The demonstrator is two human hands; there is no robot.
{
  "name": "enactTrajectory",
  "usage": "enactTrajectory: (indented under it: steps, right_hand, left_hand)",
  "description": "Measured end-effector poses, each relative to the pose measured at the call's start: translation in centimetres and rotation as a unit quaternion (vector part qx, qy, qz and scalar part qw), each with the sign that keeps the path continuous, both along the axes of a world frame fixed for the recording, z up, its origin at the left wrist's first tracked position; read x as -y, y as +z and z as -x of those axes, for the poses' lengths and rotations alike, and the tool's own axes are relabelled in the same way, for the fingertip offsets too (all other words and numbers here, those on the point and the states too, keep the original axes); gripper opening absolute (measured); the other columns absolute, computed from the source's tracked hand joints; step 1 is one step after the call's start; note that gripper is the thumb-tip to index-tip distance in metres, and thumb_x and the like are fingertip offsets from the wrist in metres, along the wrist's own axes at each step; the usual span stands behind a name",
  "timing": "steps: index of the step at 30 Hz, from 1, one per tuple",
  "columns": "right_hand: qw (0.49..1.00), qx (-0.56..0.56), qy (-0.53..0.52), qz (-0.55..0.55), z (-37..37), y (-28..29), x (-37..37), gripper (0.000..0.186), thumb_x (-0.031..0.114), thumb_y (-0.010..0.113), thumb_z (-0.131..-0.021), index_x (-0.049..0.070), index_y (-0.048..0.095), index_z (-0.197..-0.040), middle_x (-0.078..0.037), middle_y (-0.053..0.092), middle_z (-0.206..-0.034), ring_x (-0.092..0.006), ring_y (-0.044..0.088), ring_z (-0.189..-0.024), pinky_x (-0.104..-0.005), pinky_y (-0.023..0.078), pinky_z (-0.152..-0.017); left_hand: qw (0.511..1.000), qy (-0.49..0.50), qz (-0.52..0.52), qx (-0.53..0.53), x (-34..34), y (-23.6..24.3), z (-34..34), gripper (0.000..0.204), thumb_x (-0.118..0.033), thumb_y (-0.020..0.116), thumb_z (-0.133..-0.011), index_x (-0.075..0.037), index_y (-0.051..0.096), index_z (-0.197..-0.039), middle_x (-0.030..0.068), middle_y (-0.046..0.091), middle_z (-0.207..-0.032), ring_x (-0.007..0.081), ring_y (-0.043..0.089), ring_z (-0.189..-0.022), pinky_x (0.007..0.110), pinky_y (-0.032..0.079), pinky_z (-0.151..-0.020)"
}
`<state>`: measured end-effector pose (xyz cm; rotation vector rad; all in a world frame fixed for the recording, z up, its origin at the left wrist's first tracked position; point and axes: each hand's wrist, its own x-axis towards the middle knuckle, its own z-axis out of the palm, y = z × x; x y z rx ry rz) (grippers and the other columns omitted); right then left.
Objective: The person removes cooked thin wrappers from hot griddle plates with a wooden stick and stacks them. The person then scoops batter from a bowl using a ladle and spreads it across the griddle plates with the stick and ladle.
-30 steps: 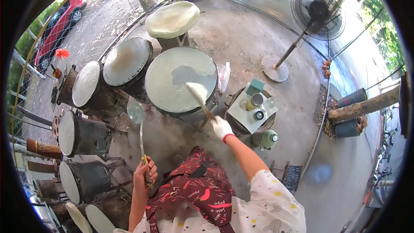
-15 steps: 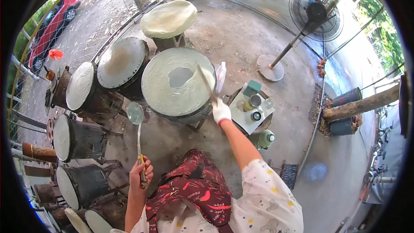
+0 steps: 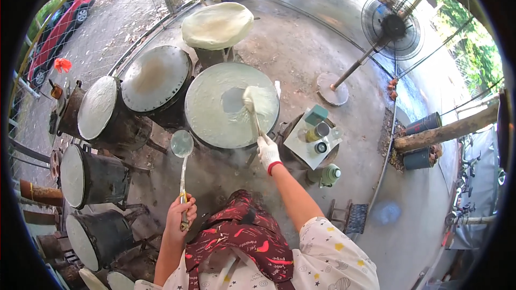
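In my left hand is the handle of a ladle. Its round bowl hangs over the floor, left of the big griddle. My right hand, in a white knit glove with a red cuff, grips a flat wooden spatula. The spatula's blade lies on pale, wet batter covering a round griddle top. A grey bare patch shows near the middle of the batter, just left of the blade. Beyond this griddle, a large pale round sheet rests on a stand.
Several drum stoves, such as one dark drum, line my left side with pale round tops. To the right, a small table holds jars and a green box. A green flask stands beside it; farther off is a pedestal fan.
The spatula has swept from the batter's right side toward the middle, and its broad face now shows. The bare patch looks smaller. My left hand still holds the ladle.
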<state>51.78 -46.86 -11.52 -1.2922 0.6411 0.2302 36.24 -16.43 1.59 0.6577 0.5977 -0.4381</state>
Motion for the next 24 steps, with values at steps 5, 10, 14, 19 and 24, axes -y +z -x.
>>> enactTrajectory:
  steps: [5,10,14,19,24]
  right_hand:
    - [0.982,0.05,-0.158,0.094,1.4,-4.4,0.9,0.037,0.019,0.052,-0.092,0.001,0.055,-0.125,0.001,0.058,-0.077,-0.0057,0.042,-0.057,-0.0231,0.038,-0.051]
    - [0.977,0.085,0.054,0.19,-3.0,-2.3,1.3,0.038,0.021,0.053,-0.09,0.0,0.057,-0.121,-0.013,0.068,-0.098,-0.0174,0.061,-0.089,-0.0281,0.045,-0.079]
    - [0.964,0.084,0.006,0.254,-4.0,-1.3,4.2,0.035,0.021,0.051,-0.09,0.003,0.059,-0.119,-0.017,0.065,-0.108,-0.0226,0.062,-0.1,-0.0291,0.044,-0.087]
    - [0.914,0.161,0.18,0.326,-5.8,-0.8,3.7,0.038,0.026,0.052,-0.088,0.006,0.059,-0.119,-0.023,0.062,-0.108,-0.0307,0.06,-0.104,-0.0332,0.043,-0.09]
    - [0.937,0.114,0.146,0.295,-10.2,1.4,5.9,0.034,0.025,0.053,-0.087,0.008,0.062,-0.115,-0.02,0.066,-0.099,-0.0261,0.064,-0.093,-0.0315,0.046,-0.082]
  left_hand:
    - [0.999,-0.045,-0.021,0.001,0.4,0.6,-1.6,0.025,0.006,0.049,-0.082,-0.004,0.046,-0.104,0.0094,0.053,-0.088,0.0107,0.042,-0.055,0.023,0.035,-0.044]
    - [0.995,-0.084,-0.046,-0.023,1.1,1.5,-2.6,0.025,0.006,0.049,-0.082,-0.005,0.046,-0.105,0.0099,0.053,-0.089,0.0086,0.041,-0.052,0.021,0.033,-0.041]
    - [0.995,-0.09,-0.034,-0.017,2.4,2.1,-2.6,0.023,0.004,0.049,-0.084,-0.005,0.046,-0.105,0.0099,0.053,-0.088,0.0072,0.039,-0.049,0.02,0.033,-0.04]
    - [0.994,-0.087,-0.05,-0.034,4.1,1.8,-2.3,0.02,0.002,0.047,-0.087,-0.004,0.047,-0.107,0.0084,0.054,-0.086,0.0064,0.036,-0.048,0.019,0.03,-0.037]
    - [0.998,-0.059,-0.017,-0.035,5.2,1.4,-2.2,0.014,-0.003,0.047,-0.09,-0.004,0.048,-0.104,0.0089,0.053,-0.082,0.0071,0.037,-0.047,0.021,0.032,-0.037]
